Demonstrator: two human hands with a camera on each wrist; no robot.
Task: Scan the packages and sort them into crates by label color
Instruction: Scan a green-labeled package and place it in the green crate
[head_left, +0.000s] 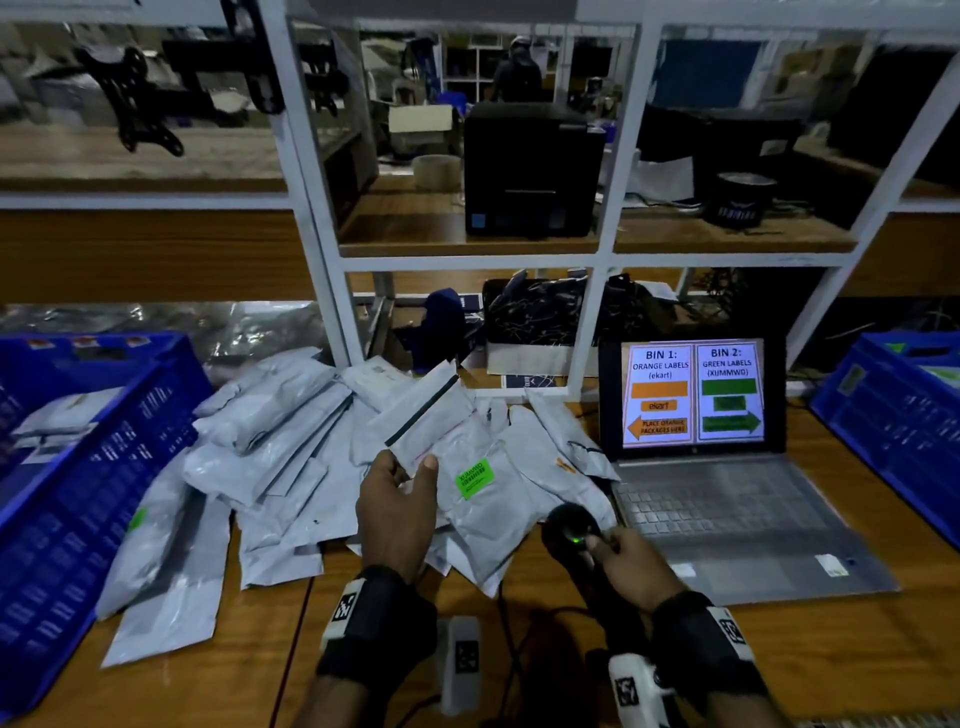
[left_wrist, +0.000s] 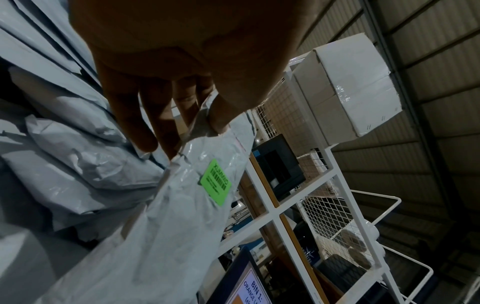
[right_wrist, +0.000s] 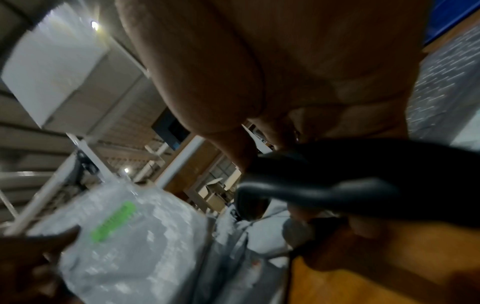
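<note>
My left hand (head_left: 409, 467) pinches the upper edge of a grey poly package (head_left: 483, 519) between thumb and fingers, over the pile. The package bears a green label (head_left: 474, 479) that faces up. The left wrist view shows my thumb pressed on the same package (left_wrist: 166, 236) just above its green label (left_wrist: 215, 182). My right hand (head_left: 621, 553) grips a black barcode scanner (head_left: 570, 527) with a green light lit, its head just right of the held package. In the blurred right wrist view the scanner (right_wrist: 337, 185) points toward the package's green label (right_wrist: 114, 222).
Several grey packages (head_left: 270, 441) lie heaped on the wooden table. A blue crate (head_left: 78, 493) stands at the left, another blue crate (head_left: 893, 415) at the right. An open laptop (head_left: 727, 519) shows orange labels as bin 1 with a left arrow, green as bin 2 with a right arrow. A white shelf frame (head_left: 587, 322) stands behind.
</note>
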